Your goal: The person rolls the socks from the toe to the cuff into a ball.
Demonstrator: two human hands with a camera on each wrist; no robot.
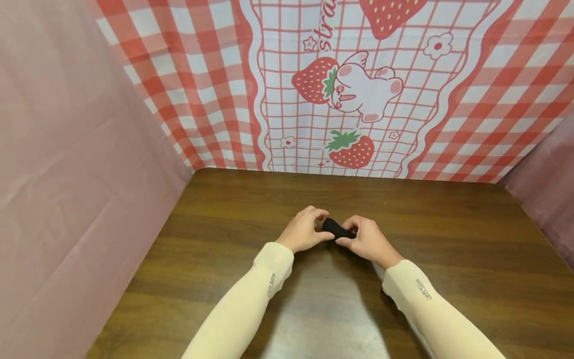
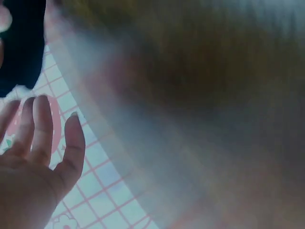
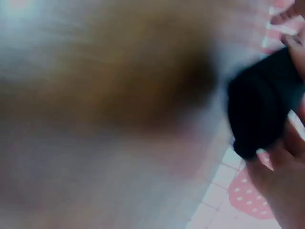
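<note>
A small black item [image 1: 334,228], smooth and soft-looking, is held just over the table in front of me; its exact kind does not show. My right hand [image 1: 365,239] pinches its right end between thumb and fingers. At the other end my left hand [image 1: 307,230] curves loosely, the thumb tip right at the item. In the left wrist view the fingers of the left hand [image 2: 35,143] are spread, with a gap to the black item [image 2: 24,47]. The right wrist view shows the dark item [image 3: 257,112] close up, slightly blurred, with fingertips [image 3: 262,164] at its lower edge.
A brown wood-grain table [image 1: 202,279] lies under both arms. Behind it hangs a red-and-white checked cloth [image 1: 211,89] with strawberries on it. Pink cloth [image 1: 67,174] covers the left side, and more pink cloth [image 1: 544,184] hangs at the right.
</note>
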